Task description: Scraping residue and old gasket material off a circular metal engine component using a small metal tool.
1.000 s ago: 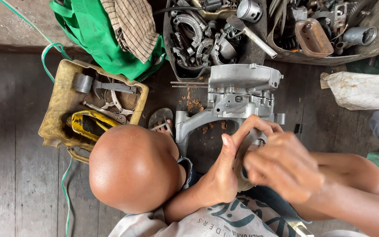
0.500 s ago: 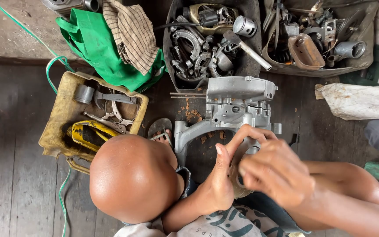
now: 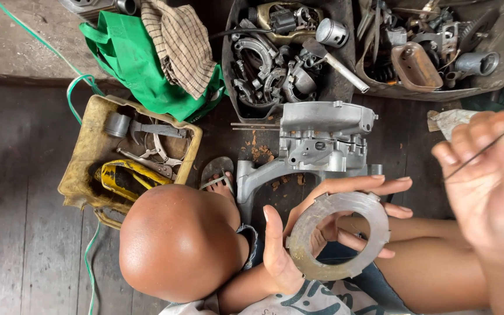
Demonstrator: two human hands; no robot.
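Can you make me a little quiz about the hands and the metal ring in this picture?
1. True or false: the left hand holds the flat metal ring.
2. What does the right hand pinch? A) a hammer B) a thin wire C) a green bag
3. Fill in: the grey engine casing sits on the floor just beyond the ____.

Key: 1 true; 2 B; 3 ring.
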